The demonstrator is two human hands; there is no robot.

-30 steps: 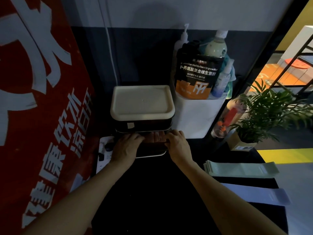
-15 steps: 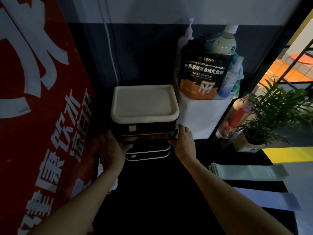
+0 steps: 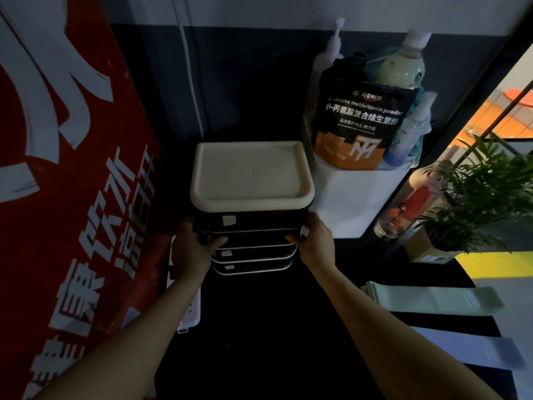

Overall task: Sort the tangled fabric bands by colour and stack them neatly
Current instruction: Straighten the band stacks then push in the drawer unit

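black and orange pouch reading "multivitamin powder", red banner with large white Chinese characters

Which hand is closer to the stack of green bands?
Right. The right hand grips the drawer unit's right side, nearer the stack of green bands; the left hand grips its far left side.

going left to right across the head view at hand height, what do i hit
red banner with white lettering → left hand → black drawer stack with cream lid → right hand → green potted plant
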